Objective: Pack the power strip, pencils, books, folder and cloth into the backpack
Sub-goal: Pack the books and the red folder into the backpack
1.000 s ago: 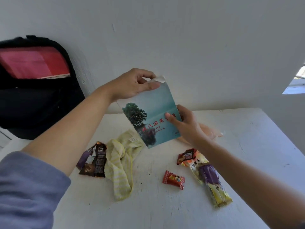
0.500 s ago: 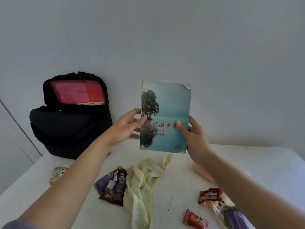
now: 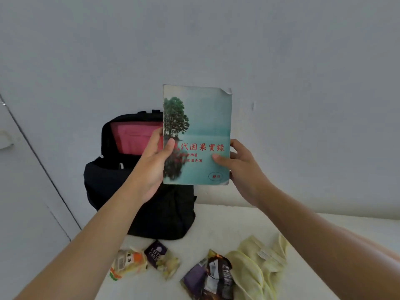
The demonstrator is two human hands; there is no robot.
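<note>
I hold a teal book [image 3: 201, 126] with a tree picture and red characters upright in the air. My left hand [image 3: 154, 165] grips its left edge, thumb on the cover. My right hand [image 3: 240, 167] grips the lower right edge. Behind the book a black backpack [image 3: 112, 182] stands open against the wall, and something red [image 3: 134, 137] shows inside its mouth. A pale yellow cloth [image 3: 257, 265] lies crumpled on the white table [image 3: 227, 221] at the lower right. Power strip, pencils and folder are not visible.
Snack packets lie on the table in front of the backpack: an orange-and-white one [image 3: 127, 264], a purple one [image 3: 159, 255] and a dark brown one [image 3: 214, 276]. A grey wall rises behind. A door panel [image 3: 23, 191] is at the left.
The view has swung left, bringing the backpack behind the book. The book stays upright in both hands and has come closer to the backpack's mouth.
</note>
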